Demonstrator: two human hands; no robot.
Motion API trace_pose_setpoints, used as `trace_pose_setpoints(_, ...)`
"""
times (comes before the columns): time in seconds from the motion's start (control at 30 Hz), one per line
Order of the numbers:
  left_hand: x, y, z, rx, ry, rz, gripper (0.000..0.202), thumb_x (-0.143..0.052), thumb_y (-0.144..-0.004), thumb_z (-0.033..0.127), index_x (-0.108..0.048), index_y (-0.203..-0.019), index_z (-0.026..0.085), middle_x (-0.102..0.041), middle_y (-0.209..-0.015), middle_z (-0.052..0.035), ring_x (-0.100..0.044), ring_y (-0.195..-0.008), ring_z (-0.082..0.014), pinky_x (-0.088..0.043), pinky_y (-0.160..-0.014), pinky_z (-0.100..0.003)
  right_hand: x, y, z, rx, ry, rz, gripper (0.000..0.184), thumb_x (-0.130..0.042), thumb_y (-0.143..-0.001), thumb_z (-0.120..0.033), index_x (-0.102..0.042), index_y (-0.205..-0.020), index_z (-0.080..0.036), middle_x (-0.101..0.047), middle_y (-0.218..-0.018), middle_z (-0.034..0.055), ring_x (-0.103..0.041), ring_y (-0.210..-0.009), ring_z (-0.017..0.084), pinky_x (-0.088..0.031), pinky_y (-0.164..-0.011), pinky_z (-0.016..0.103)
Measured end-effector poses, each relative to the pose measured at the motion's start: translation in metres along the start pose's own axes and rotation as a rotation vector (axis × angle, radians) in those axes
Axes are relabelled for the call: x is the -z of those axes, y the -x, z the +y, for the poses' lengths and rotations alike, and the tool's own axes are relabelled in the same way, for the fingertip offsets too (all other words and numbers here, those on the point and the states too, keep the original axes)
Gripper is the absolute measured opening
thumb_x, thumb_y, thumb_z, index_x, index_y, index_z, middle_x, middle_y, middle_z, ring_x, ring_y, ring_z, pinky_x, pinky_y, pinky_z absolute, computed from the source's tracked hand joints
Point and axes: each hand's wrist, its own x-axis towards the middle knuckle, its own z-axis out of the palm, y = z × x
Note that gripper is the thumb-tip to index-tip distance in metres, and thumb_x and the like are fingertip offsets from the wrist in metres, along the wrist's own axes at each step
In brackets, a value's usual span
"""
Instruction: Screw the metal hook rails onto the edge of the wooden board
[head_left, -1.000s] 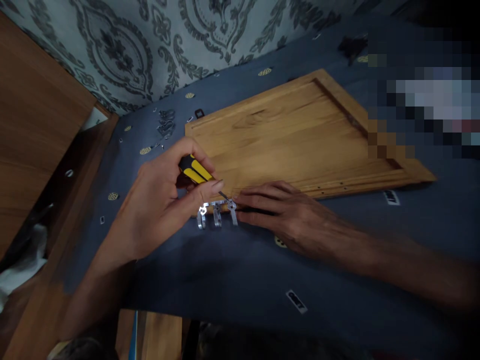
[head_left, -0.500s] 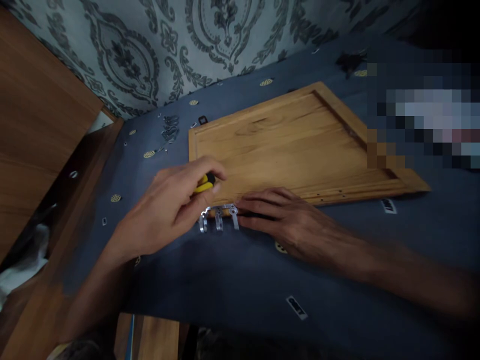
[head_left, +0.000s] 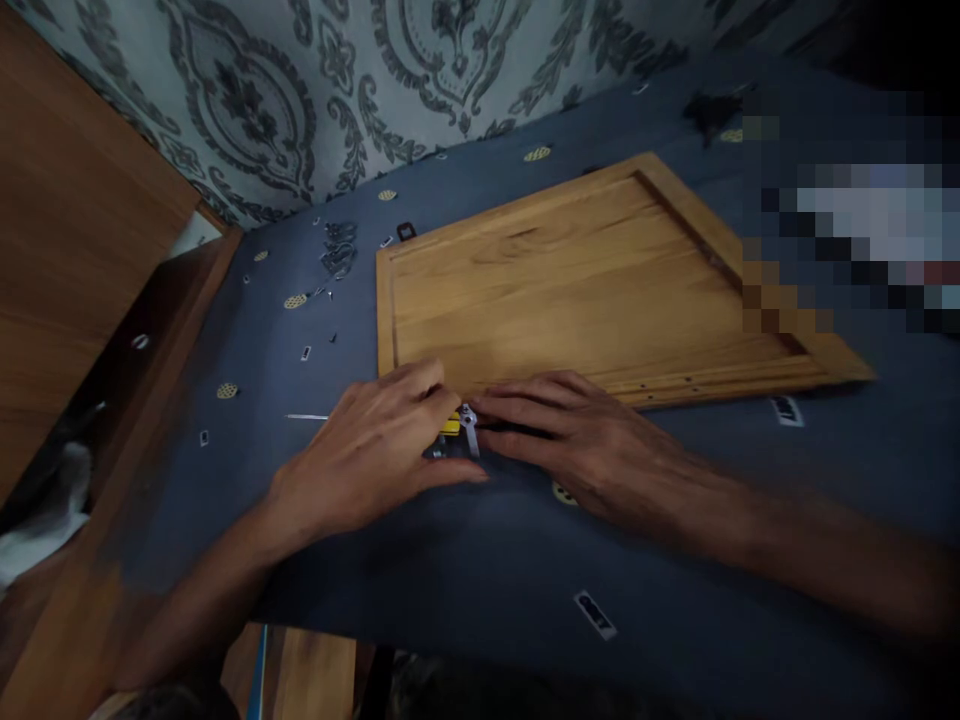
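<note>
On blue cloth (head_left: pixel 487 580): one wooden panel (head_left: pixel 555 290); left grip (head_left: pixel 375 440) around one screwdriver (head_left: pixel 450 427); right grip (head_left: pixel 577 425) by one bracket (head_left: pixel 471 436), hold unclear.

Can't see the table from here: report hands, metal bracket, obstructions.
Left hand holding yellow screwdriver, shaft pointing left. Right hand at near edge of wooden panel, beside metal bracket. Left hand hides part of bracket.

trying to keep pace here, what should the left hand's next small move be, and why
Probably turn the screwdriver so its tip faces the bracket. In the left hand, its shaft points left, away from the bracket, while its yellow handle is close by. The right hand, at the board's near edge, may help steady things.
</note>
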Motion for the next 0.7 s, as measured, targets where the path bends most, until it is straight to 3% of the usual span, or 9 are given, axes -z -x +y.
trace_pose_setpoints(0.3, -0.008, -0.002, -0.003, -0.026, 0.049, 0.005, 0.035, -0.072, -0.094, 0.047, -0.068, -0.104, 0.014, -0.058, -0.092, -0.0017, -0.063, -0.084, -0.0207, -0.041, -0.064, -0.033, -0.004, 0.002, 0.001, 0.004, 0.026, 0.043, 0.041, -0.042, -0.097, -0.003, -0.068, -0.125, -0.016, -0.074, -0.129, 0.0147, -0.065, -0.124, 0.027, -0.055, -0.099, 0.05)
trace_pose_setpoints(0.53, -0.01, -0.003, -0.004, -0.05, 0.1, 0.073, 0.037, -0.075, -0.091, 0.045, -0.068, -0.106, 0.013, -0.061, -0.092, -0.0015, -0.065, -0.083, -0.0209, -0.042, -0.062, -0.033, -0.001, 0.008, -0.004, -0.056, 0.023, 0.066, 0.043, -0.044, -0.094, 0.0, -0.07, -0.124, -0.015, -0.07, -0.136, 0.014, -0.06, -0.132, 0.027, -0.055, -0.104, 0.047)
trace_pose_setpoints(0.7, -0.012, -0.003, -0.006, -0.047, 0.115, 0.089, 0.038, -0.08, -0.087, 0.044, -0.068, -0.105, 0.013, -0.061, -0.09, -0.0002, -0.066, -0.08, -0.0192, -0.043, -0.06, -0.032, 0.001, 0.008, -0.005, -0.052, 0.061, 0.091, 0.037, -0.043, -0.102, -0.006, -0.073, -0.121, -0.015, -0.074, -0.129, 0.0106, -0.063, -0.127, 0.025, -0.055, -0.104, 0.042)
